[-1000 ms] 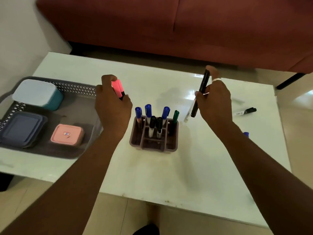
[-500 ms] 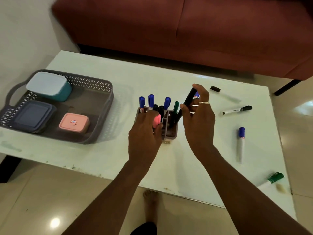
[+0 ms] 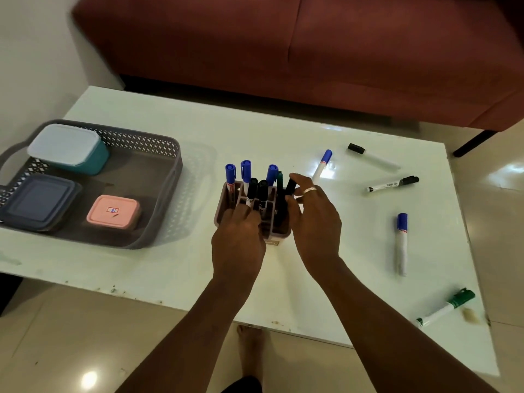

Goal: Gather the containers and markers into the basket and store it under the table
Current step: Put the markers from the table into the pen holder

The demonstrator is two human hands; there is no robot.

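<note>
Right hand: thumb and fingers pinched on a black capped marker, lowering it into the right side of the mauve plastic compartment holder on the white bench.
Left hand: fingers curled down into the holder's front; contents of the grip impossible to tell.
Basket: grey perforated plastic basket at the bench's left end, carrying a teal white-lidded box, a dark blue flat box and a pink small box.
Step in hand: probably loading markers into the holder.
Next move: release, then a reach right for the loose ones, namely blue-capped marker, green-capped marker, thin black-capped pen.
Hidden: holder's front compartments behind the left hand; space under the bench out of sight.
</note>
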